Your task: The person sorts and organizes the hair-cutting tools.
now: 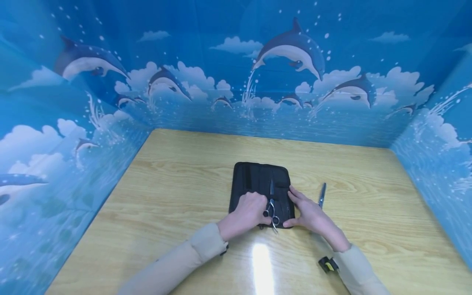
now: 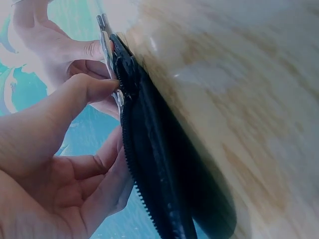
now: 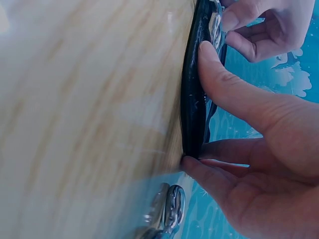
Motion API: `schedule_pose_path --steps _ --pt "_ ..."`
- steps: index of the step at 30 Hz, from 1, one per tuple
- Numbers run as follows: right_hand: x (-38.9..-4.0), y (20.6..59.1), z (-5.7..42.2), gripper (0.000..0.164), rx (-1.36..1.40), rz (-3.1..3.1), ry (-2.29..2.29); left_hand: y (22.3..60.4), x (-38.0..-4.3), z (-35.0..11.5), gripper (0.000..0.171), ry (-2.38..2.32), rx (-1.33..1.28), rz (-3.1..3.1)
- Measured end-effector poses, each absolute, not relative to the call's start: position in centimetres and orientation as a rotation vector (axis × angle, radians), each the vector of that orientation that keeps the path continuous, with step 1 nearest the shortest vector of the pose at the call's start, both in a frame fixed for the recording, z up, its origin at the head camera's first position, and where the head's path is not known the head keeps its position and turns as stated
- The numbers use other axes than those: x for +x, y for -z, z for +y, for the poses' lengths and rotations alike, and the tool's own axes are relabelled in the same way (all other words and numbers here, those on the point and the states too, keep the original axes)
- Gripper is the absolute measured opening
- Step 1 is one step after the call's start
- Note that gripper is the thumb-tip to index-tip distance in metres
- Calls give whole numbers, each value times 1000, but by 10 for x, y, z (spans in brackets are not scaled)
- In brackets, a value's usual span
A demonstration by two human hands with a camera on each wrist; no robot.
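An open black zip case (image 1: 241, 174) lies flat on the wooden table. Silver scissors (image 1: 272, 189) rest on its right half, blades pointing away and finger rings over the near edge. My left hand (image 1: 247, 209), fingers curled, pinches the scissors near the rings; in the right wrist view its thumb and forefinger meet the silver handle (image 3: 216, 25). With thumb on the near edge and fingers along the right side, my right hand (image 1: 312, 215) holds the case. The left wrist view shows the case's zip teeth (image 2: 130, 164) edge-on.
A second pair of scissors (image 1: 322, 194) lies right of the case, its handles hidden behind my right hand in the head view. The wooden table (image 1: 177, 176) is bounded at the back and sides by blue dolphin-print sheets (image 1: 206, 110).
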State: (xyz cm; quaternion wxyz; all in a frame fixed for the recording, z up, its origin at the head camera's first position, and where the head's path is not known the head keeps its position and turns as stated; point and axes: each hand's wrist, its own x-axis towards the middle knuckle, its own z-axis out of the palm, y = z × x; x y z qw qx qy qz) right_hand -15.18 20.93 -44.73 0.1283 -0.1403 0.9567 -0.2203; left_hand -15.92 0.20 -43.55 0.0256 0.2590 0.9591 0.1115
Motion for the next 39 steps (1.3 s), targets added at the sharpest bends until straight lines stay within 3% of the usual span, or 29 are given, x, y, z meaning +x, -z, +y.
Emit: schedule_pose_path --steps 11,39 --pt "-153 448 206 109 -402 2770 656 443 -172 7 39 -258 781 3079" --pt "-153 451 211 107 -375 2768 674 442 -185 10 38 -269 761 3014"
